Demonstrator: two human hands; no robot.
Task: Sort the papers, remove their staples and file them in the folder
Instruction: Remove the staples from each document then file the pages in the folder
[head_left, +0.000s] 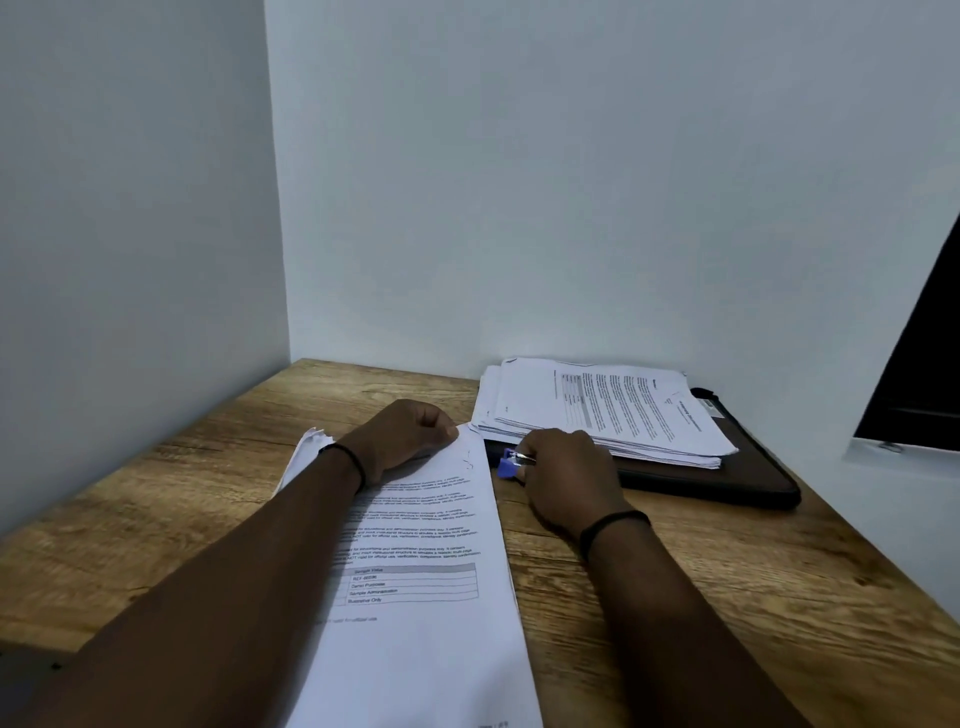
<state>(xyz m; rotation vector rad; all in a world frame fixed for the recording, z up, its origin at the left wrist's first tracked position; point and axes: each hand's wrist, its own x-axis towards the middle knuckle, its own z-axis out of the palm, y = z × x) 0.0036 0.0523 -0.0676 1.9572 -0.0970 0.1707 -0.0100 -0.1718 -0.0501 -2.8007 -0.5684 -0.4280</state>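
Papers (415, 571) lie in a long white sheaf down the middle of the wooden table (727, 597), printed with paragraphs of small text and a ruled box of four lines near the lower half. The left hand (402, 436) rests on the sheaf's far end, fingers curled under into a loose fist, the thumb and curled forefinger pressed at the top right corner of the top sheet; whether they pinch the corner or only bear down on it cannot be told. Behind that hand the far edges of the lower sheets (309, 441) splay out, slightly ragged and uneven.

Just right of the sheaf, the right hand (563, 478) lies knuckles up on the table, its fingers curled narrowly round a small staple remover (511, 464) with a blue plastic body and a bright metal part. The tool pokes out of the hand toward the sheaf's corner, near it but apart from it. How the fingertips sit on the tool is hidden by the back of the hand. Each wrist wears a thin dark band.

Beyond the right hand sits a second stack of papers (608, 410), loosely squared, printed side up, resting on a dark brown folder (727, 483) with rounded corners and a matte surface. The table shows a warm, streaked wood grain. Plain pale walls (519, 182) meet in the corner behind.
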